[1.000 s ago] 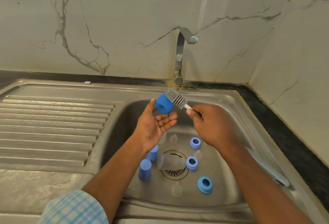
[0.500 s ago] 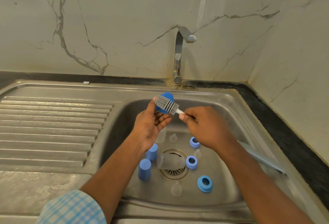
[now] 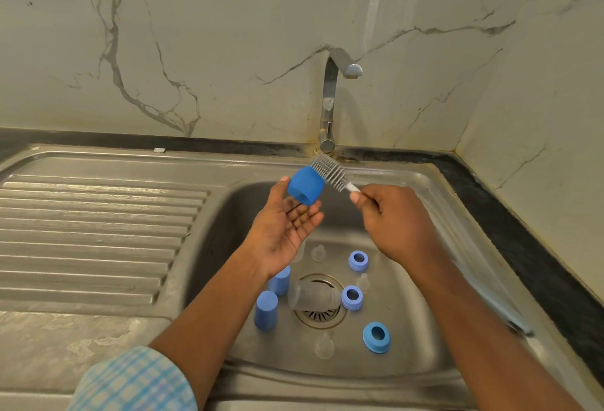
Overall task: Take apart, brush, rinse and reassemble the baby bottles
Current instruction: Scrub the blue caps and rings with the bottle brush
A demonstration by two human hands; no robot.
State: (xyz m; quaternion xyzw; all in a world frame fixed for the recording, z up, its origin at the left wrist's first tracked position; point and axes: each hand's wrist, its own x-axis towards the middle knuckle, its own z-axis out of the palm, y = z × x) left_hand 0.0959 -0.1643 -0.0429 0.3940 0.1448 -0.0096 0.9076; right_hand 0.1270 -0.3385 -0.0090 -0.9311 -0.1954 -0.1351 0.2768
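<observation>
**Left hand** (image 3: 287, 227): palm up, fingers loosely fanned. Thumb and fingertips pinch the blue bottle cap (image 3: 305, 185) near its rim. The cap is held in the air over the far left of the basin. Its open mouth faces down and back toward the person, and its closed end points up toward the tap.

**Right hand** (image 3: 394, 217): fisted round the handle of the bottle brush (image 3: 329, 171), just right of the cap and apart from the left hand.

**Governing relation:** the brush's long axis runs from the right fist up and to the left. The bristle head lies against the outside of the cap's closed end, not in its mouth. The right hand is the nearer to the bristles, and the left sets which way the cap faces. Judged: to reach the inside, the mouth must be turned toward the brush.

**Container:** steel sink basin (image 3: 215, 224), holding:
- two spare caps (image 3: 265, 309), upright, close together, left of the drain
- one clear bottle (image 3: 309, 296), on its side across the drain strainer (image 3: 322, 319), neck end just beside a ring
- three blue screw rings (image 3: 376, 337), flat, right of the drain
- three clear teats (image 3: 324, 347), faint, scattered among the rings

**Surround:** tap (image 3: 336, 100) behind the basin, no stream visible. Ribbed draining board (image 3: 98, 230) to the left. A blurred pale strip (image 3: 490, 299) lies along the right wall; what it is cannot be told.
</observation>
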